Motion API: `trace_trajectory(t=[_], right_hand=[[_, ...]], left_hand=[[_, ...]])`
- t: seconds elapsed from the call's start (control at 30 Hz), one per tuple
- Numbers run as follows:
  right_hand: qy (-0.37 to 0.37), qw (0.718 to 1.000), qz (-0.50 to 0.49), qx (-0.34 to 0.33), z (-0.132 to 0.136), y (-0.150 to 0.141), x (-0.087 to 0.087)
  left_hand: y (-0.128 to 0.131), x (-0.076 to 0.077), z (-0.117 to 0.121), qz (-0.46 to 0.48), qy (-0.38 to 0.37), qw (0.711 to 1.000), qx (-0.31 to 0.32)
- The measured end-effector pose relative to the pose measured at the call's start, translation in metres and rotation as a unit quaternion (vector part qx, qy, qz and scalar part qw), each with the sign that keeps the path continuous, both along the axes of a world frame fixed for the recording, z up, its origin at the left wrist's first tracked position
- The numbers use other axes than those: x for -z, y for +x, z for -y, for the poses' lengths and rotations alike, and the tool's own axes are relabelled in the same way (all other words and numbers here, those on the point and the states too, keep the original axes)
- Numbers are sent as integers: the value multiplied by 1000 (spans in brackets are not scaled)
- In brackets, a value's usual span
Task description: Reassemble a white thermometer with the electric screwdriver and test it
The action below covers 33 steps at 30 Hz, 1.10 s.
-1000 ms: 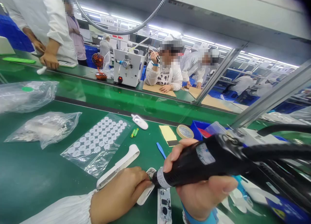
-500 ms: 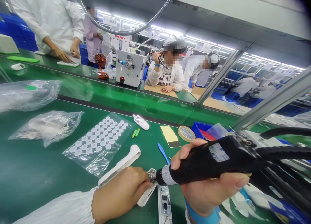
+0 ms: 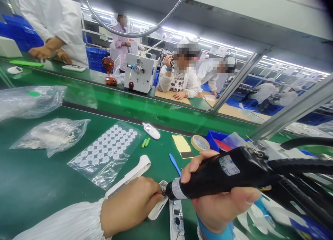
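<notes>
Right of a white round-ended plastic shell [image 3: 158,211], pinched by the left hand [image 3: 131,205], lies a narrow white circuit-board casing [image 3: 177,217], while the right hand [image 3: 215,207] wraps its grip round a black cylindrical driver [image 3: 208,184] nosed at the shell's far end, with a flat blue plastic stick [image 3: 174,164] beyond the shell.

One word, one sign showing
A white sweatshirt [image 3: 178,83] opposite is reading "CLASS"; the label [image 3: 229,165] on the black tool [image 3: 213,180] is bearing a square within a square.
</notes>
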State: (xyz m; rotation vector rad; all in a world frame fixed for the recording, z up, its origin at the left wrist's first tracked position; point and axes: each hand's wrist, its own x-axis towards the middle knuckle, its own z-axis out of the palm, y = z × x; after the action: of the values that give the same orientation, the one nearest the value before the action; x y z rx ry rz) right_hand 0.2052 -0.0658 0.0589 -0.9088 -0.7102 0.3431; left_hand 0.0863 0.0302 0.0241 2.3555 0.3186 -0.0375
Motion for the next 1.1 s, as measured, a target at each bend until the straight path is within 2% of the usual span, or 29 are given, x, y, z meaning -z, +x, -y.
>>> trace_trajectory(t=[0.3, 0.73, 0.97, 1.1], right_hand=[[-9, 999, -3, -33, -5, -4, 0], [-15, 999, 14, -47, -5, -7, 2], [8, 999, 32, 6, 4, -9, -16], [15, 998, 44, 52, 14, -3, -25]], left_hand=[[0, 2, -1, 3, -12, 1000, 1], [1, 0, 2, 27, 18, 999, 0], [0, -4, 3, 7, 19, 1000, -2], [-1, -7, 6, -3, 45, 999, -2]])
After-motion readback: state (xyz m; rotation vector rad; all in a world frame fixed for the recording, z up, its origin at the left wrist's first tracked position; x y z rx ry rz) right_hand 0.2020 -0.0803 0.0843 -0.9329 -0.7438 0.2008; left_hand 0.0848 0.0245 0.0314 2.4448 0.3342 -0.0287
